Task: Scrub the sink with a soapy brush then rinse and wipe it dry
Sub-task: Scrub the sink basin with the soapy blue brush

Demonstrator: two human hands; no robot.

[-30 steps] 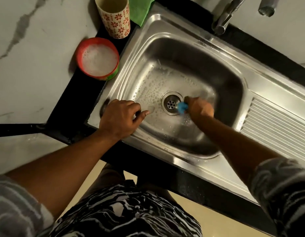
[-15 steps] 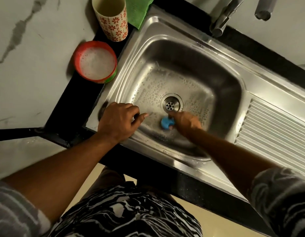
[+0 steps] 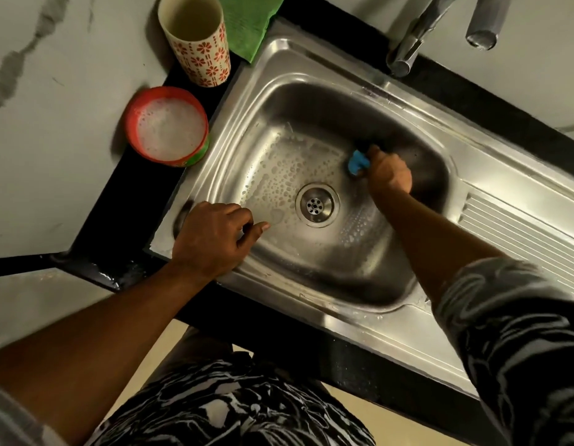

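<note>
At the far wall of the sink (image 3: 234, 130), the right hand (image 3: 388, 173) clamps its fingers on a blue brush (image 3: 357, 160); the left hand (image 3: 211, 238), fingers loosely curled, rests on the near-left rim.

Nothing legible shows anywhere: no word, brand or number. The cup (image 3: 198, 56) at eleven o'clock carries only a red flower pattern. The green band low on the red bowl (image 3: 195, 159) at ten o'clock may bear print, too blurred to read.

Glossy steel sink (image 3: 359, 101), sudsy inside; polished black counter (image 3: 124, 201); green cloth (image 3: 247, 24).
</note>
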